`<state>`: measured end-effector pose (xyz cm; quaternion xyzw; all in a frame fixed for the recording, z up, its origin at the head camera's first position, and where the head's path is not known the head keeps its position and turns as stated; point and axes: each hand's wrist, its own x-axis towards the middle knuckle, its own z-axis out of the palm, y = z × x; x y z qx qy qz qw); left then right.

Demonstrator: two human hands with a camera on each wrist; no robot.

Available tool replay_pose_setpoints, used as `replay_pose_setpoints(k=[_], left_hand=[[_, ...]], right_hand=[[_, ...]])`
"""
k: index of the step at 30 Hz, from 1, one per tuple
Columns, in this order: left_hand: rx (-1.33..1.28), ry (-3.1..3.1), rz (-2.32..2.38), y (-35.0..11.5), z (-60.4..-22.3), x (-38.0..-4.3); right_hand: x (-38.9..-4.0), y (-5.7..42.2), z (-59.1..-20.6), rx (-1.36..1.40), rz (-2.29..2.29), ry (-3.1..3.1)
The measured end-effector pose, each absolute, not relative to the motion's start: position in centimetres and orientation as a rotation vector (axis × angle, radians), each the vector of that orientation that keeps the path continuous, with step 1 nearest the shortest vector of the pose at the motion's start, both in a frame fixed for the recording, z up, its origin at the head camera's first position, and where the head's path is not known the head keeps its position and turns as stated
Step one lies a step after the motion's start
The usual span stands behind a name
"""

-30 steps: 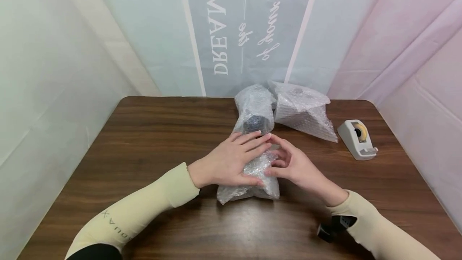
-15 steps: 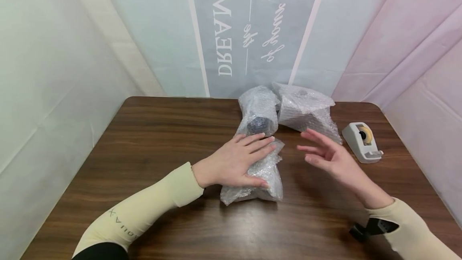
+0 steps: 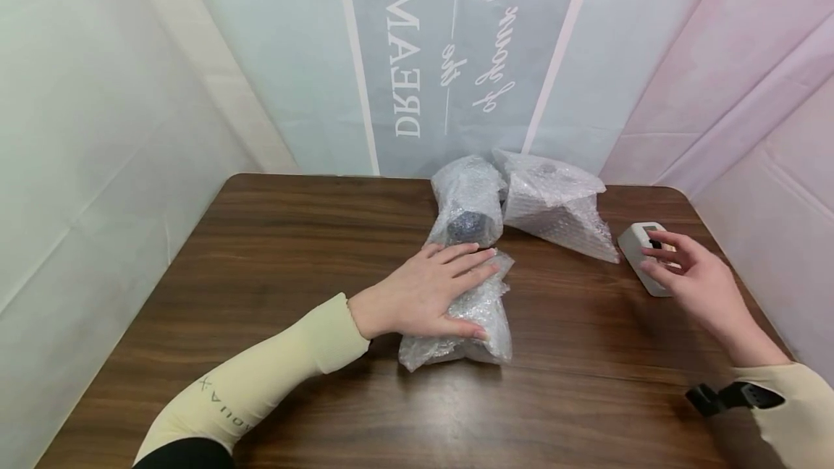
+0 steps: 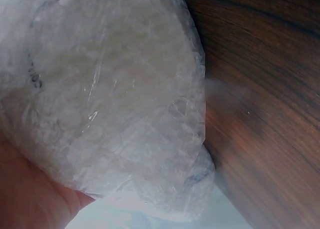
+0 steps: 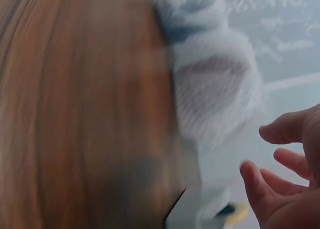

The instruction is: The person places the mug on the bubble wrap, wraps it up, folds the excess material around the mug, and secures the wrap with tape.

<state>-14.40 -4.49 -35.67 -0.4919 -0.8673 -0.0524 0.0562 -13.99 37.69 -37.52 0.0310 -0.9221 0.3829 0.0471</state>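
My left hand [image 3: 426,295] lies flat with straight fingers across a bubble-wrapped bundle [image 3: 478,313] at the middle of the table. In the left wrist view the bundle [image 4: 120,89] fills most of the picture, with something pale under the wrap and part of the hand at lower left. Over on the right, my right hand [image 3: 704,284] overlaps the white tape dispenser [image 3: 641,266], its fingers loosely bent and parted. The right wrist view has the thumb and fingertips apart with nothing between them, and the tape dispenser [image 5: 200,209] below them.
Behind the bundle stands a bubble-wrapped item [image 3: 465,197] with something dark showing through. A second bubble-wrapped package [image 3: 554,201] leans beside it at the back edge. The brown wooden table [image 3: 313,237] meets hanging cloth panels at the back and sides.
My right hand has left the bundle and moved right to the tape dispenser. The left hand has kept its place on the bundle.
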Motion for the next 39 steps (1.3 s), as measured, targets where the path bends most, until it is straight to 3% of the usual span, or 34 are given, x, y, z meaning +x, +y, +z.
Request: replay_pose_setpoints(k=[10,33,39], left_hand=[[-1.494,-2.640,-0.189,-4.4,-35.8,-14.4],[-1.489,-2.639,-0.200,-4.5,-35.8,-14.4],[-1.483,-2.646,-0.192,-4.5,-35.9,-14.4]], right_hand=[[-14.0,40.6,-39.4,-0.035,0.777,-2.841],[-14.6,42.3,-39.8,-0.082,1.135,-2.881],[-14.1,41.1,-39.8,-0.188,1.009,-2.827]])
